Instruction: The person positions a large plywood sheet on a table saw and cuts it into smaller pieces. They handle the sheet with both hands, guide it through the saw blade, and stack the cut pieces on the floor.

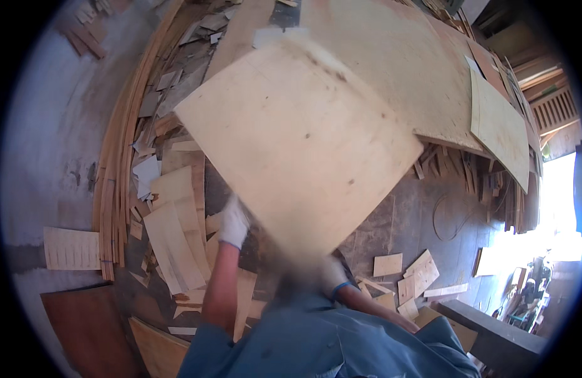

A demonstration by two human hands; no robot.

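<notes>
A pale, square plywood sheet [303, 135] with a few dark knots is lifted in front of me, one corner pointing at my body. My left hand [235, 223], in a white glove, grips its left lower edge, the fingers partly behind it. At the near corner, on the right side, is my right hand [333, 277], also gloved; it is blurred, and the sheet hides most of its fingers. That near corner is smeared too.
A large plywood-topped table [379, 69] stands ahead, with a thin panel [502, 123] overhanging its right side. Veneer offcuts [174, 246] litter the left floor beside long wooden strips [108, 214]. More scraps [423, 272] lie right, near a dark beam [492, 334].
</notes>
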